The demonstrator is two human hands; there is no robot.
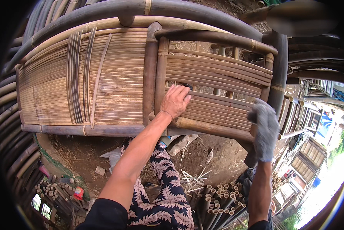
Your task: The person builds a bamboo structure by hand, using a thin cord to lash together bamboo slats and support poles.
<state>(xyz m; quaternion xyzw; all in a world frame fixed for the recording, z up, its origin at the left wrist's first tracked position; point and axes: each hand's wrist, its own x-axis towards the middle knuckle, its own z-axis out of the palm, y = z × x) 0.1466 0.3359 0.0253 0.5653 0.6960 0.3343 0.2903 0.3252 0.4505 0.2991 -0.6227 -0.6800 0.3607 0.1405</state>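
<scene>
A bamboo panel of slats (214, 74) in a round-pole frame lies in front of me, on the right part of a long bamboo bench. My bare left hand (175, 101) rests at the panel's left side with bent fingers, closed around a small dark thing (188, 87) that mostly hides behind them. By the panel's lower right corner is my right hand (264, 128) in a grey knit glove. Its fingers curl inward beside the slat ends; what they hold, if anything, is hidden. A dark, thick pole end (251, 159) shows just below the glove.
Several loose bamboo strips (83, 76) lie across the slatted seat (120, 88) at left. Below right stands a bundle of cut bamboo tubes (222, 199), near pale shavings (193, 178) on the dirt floor. Stacked dark poles (7, 111) line the left side. A red container (79, 193) stands lower left.
</scene>
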